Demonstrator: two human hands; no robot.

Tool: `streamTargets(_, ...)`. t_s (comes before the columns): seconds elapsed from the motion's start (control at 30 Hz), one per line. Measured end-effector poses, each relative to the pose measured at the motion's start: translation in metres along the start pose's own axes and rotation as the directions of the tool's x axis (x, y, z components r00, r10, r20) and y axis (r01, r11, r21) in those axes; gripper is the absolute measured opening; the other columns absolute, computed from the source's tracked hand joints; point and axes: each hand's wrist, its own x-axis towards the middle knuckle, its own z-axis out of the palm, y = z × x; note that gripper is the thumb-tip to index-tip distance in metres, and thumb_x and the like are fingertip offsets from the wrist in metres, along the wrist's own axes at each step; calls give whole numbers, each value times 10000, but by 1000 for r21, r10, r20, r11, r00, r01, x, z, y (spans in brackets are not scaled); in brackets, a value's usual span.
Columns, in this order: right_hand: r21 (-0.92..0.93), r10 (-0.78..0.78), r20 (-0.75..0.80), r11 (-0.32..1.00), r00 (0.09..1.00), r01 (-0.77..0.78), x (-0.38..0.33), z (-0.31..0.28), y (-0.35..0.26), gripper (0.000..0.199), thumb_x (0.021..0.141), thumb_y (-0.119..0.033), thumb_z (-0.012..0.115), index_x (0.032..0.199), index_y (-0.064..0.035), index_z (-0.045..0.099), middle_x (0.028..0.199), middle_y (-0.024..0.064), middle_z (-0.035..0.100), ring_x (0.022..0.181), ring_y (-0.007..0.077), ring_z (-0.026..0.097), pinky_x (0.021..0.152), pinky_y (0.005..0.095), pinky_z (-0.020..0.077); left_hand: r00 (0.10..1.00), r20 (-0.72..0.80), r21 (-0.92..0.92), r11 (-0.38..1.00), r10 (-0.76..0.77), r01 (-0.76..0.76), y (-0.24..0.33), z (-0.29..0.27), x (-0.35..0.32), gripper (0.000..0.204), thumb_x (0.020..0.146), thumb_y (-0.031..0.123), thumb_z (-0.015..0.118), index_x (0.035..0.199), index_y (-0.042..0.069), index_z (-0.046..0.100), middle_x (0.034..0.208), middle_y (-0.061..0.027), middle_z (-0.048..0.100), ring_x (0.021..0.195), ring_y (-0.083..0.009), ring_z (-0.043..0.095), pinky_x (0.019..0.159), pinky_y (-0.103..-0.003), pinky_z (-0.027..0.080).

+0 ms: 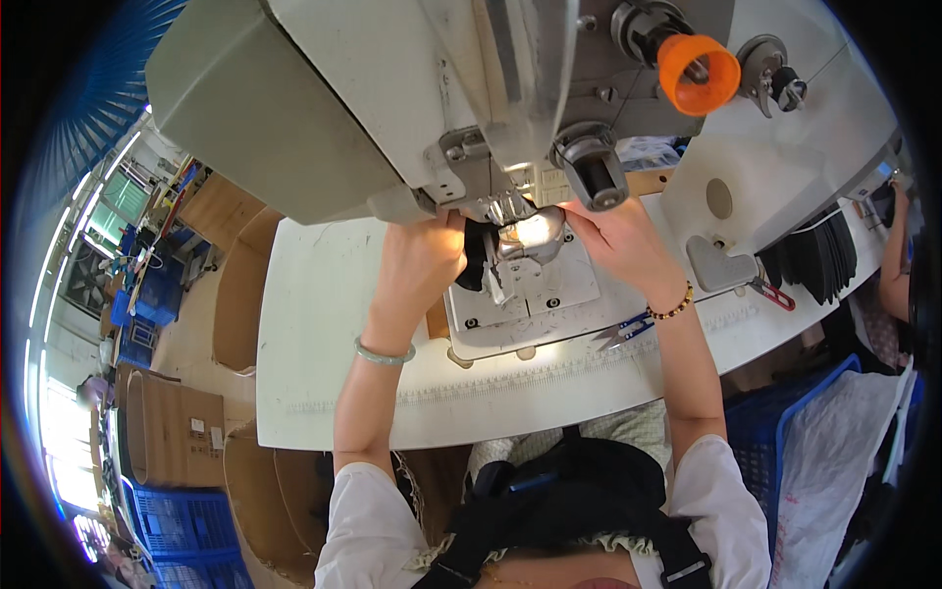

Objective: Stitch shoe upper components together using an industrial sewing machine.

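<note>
Both hands sit up at the needle area of the white sewing machine (324,108), w/ a small black fabric piece (475,257) between them on the metal plate (535,294). Left hand (420,263), at approx 9 o'clock from the needle, has its fingers closed together on the piece's left edge, prob to keep it flat and lined up under the presser foot (510,218). Right hand (616,240), at 3 o'clock, has fingertips pressed by the foot; can't tell if they pinch the fabric or just steady it, since glare hides the tips. Blue thread snips (624,332) lie at approx 5 o'clock from the plate, close to the right wrist for a quick grab. A stack of black pieces (812,257) waits farther at 3 o'clock on the white table (314,334). An orange thread cone (699,73) sits at 1 o'clock on the machine.
</note>
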Motion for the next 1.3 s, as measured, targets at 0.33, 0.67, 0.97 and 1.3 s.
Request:
streamTargets(0.33, -220, -47, 55, 974, 997, 58, 1, 0, -9, 392, 725, 34, 498, 1034, -189, 588, 905, 92, 554, 872, 254, 527, 698, 318, 469, 997, 60, 35, 999, -41, 39, 8, -6, 1, 351, 530, -32, 560, 880, -15, 571, 820, -98, 542, 820, -262, 509, 680, -346, 452)
streamTargets(0.67, -291, -136, 110, 943, 985, 163, -3, -9, -21, 421, 654, 60, 525, 994, -179, 595, 963, 47, 505, 790, 202, 477, 625, 292, 437, 998, -40, 46, 998, -48, 49, 27, -20, -3, 314, 566, -28, 532, 879, -47, 561, 877, -114, 535, 907, -258, 479, 832, -383, 393)
streamTargets(0.97, -334, -226, 109, 909, 968, 250, -5, -11, -23, 491, 610, 75, 546, 1026, -181, 599, 981, 71, 480, 764, 187, 467, 535, 263, 430, 987, -90, 5, 991, -131, 132, 26, -17, -6, 438, 477, -40, 535, 915, -24, 556, 940, -120, 510, 913, -274, 469, 835, -429, 355)
streamTargets(1.3, -297, -326, 13, 901, 945, 315, -8, -7, -13, 463, 589, 36, 585, 1001, -172, 622, 928, 70, 485, 698, 176, 468, 510, 261, 421, 997, -80, 99, 995, -5, 13, 33, -26, -7, 355, 555, -16, 528, 906, -66, 547, 880, -134, 518, 837, -253, 494, 760, -387, 409)
